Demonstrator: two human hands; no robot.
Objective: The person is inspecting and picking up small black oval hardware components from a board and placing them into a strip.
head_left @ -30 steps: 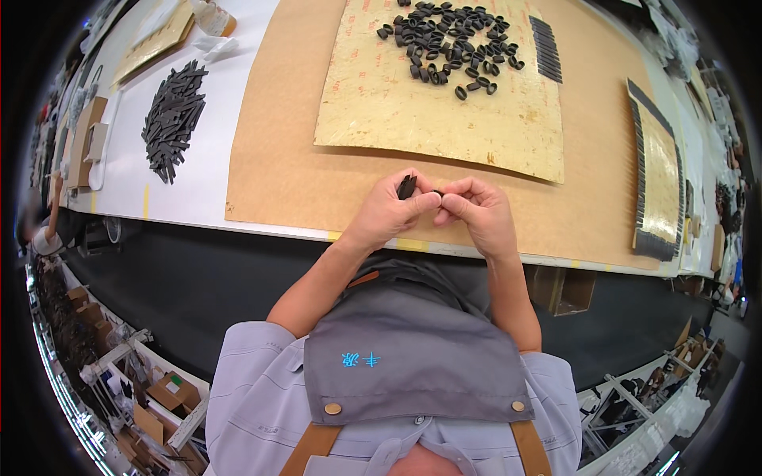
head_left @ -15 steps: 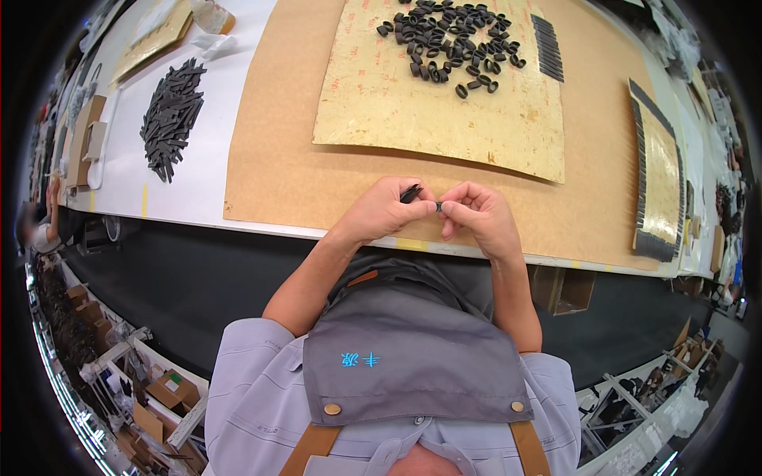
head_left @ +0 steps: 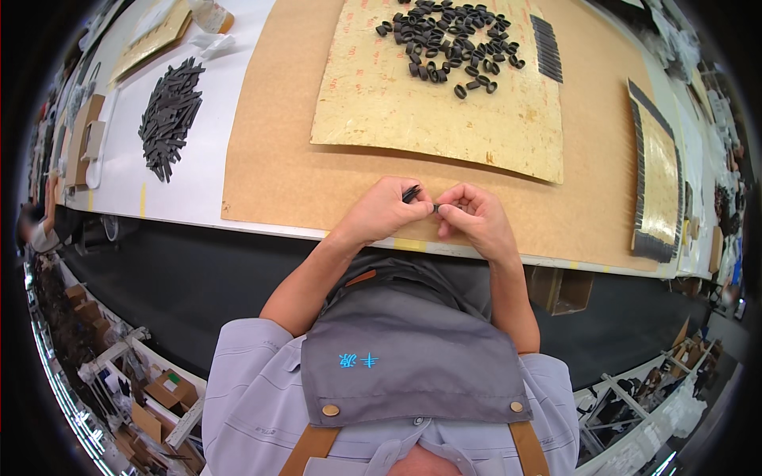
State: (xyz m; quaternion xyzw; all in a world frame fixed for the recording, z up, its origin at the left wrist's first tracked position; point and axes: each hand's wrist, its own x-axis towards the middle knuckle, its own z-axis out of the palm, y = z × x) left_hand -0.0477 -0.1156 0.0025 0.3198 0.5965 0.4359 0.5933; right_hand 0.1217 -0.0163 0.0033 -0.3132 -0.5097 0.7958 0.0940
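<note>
Yellow board (head_left: pixel 373 119) looks stiff and smooth, light sheen, surface scuffed and stained. Black loops (head_left: pixel 435 36) on it: matt, leather-like. Brown sheet (head_left: pixel 270 143) under board: smooth matt paper. Black strips (head_left: pixel 168 119), left of board, also matt. Narrower board (head_left: pixel 660 174) to its right shines, glossy. Apron (head_left: pixel 421 349), near side of yellow board: matt cloth, shiny brass-coloured metal snaps (head_left: pixel 330 410).

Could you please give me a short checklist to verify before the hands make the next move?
1. Left hand free: not ok, it holds dark strips.
2. Right hand close to left hand: ok, they meet at a small dark piece.
3. Shape of this piece: cannot tell, mostly covered.
4. Rings away from both hands: ok, on the board beyond.
5. Strip pile off the board: ok, at far left.
</note>
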